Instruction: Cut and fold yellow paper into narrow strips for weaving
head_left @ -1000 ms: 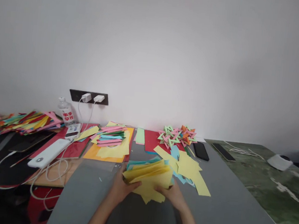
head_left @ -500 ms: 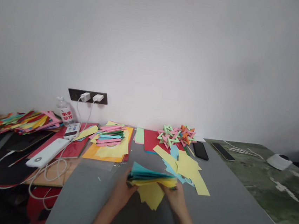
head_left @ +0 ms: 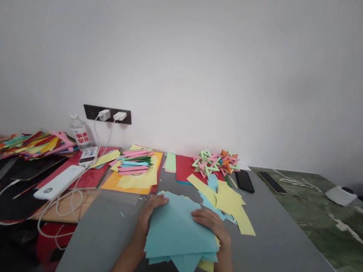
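Left hand [head_left: 147, 215] and right hand [head_left: 216, 228] clasp blue sheets [head_left: 178, 232], thumbs apparently hidden underneath; light, even pressure should prevent creases.

Looks like craft wkspc: grey desk [head_left: 273, 247] w/ paper strips [head_left: 41, 145] & folded stars [head_left: 213, 162].

head view | worn on head | faces forward, down | hands [head_left: 216, 228] near, low centre | table [head_left: 273, 251] below | wall [head_left: 188, 68] beyond
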`<state>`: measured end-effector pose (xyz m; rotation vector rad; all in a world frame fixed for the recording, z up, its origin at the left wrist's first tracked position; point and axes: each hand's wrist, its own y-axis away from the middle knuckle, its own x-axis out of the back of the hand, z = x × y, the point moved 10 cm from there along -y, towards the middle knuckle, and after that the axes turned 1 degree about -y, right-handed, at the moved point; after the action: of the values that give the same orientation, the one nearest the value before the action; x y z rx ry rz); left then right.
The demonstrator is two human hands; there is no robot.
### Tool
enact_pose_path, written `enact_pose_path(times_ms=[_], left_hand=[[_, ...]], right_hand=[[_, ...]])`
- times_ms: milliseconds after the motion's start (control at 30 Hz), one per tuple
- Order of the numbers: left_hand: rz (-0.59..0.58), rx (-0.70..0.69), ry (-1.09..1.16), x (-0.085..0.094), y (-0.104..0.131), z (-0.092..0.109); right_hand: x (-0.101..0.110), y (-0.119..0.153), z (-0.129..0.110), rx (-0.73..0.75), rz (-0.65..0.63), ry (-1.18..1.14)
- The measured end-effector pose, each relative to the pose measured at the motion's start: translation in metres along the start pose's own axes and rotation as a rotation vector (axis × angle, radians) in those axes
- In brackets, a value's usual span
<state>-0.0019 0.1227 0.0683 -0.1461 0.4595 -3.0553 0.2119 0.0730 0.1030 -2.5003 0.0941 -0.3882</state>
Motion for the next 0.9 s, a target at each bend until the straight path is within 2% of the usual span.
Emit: enact_pose_path(times_ms=[100, 200, 267, 400, 467, 533, 633, 733, 800, 900], left_hand=[[-0.106, -0.082, -0.091, -0.012, 0.007, 0.007], [-0.035, 0.066, -0.041, -0.011, 0.013, -0.006], [0.004, 0.137, 0.004, -0.012, 0.016, -0.011], [0.035, 0.135, -0.099, -0.012, 0.014, -0.006], [0.080, 0.067, -0.147, -0.008, 0.010, -0.002], [0.133, -0.007, -0.127, -0.003, 0.007, -0.002], [0.186, -0.013, -0.006, 0.002, 0.006, -0.018], [0.078, 0.048, 0.134, -0.009, 0.006, -0.041], [0.073, 0.089, 0.167, -0.008, 0.006, -0.052], [0.221, 0.136, 0.111, 0.008, 0.007, -0.061]], right_hand=[[0.003, 0.002, 0.015, -0.096, 0.072, 0.036], [0.005, 0.008, 0.039, -0.310, 0.145, 0.041], [0.004, 0.011, 0.044, -0.364, 0.174, 0.010], [0.008, 0.010, 0.039, -0.324, 0.275, 0.011], [0.003, 0.004, 0.033, -0.252, 0.258, 0.026], [-0.008, -0.003, 0.032, -0.202, 0.183, 0.028], [-0.023, -0.005, 0.050, -0.258, 0.097, -0.020], [-0.028, 0.000, 0.068, -0.288, 0.093, -0.095], [-0.027, 0.005, 0.075, -0.299, 0.108, -0.140], [-0.021, 0.014, 0.089, -0.420, 0.212, -0.250]])
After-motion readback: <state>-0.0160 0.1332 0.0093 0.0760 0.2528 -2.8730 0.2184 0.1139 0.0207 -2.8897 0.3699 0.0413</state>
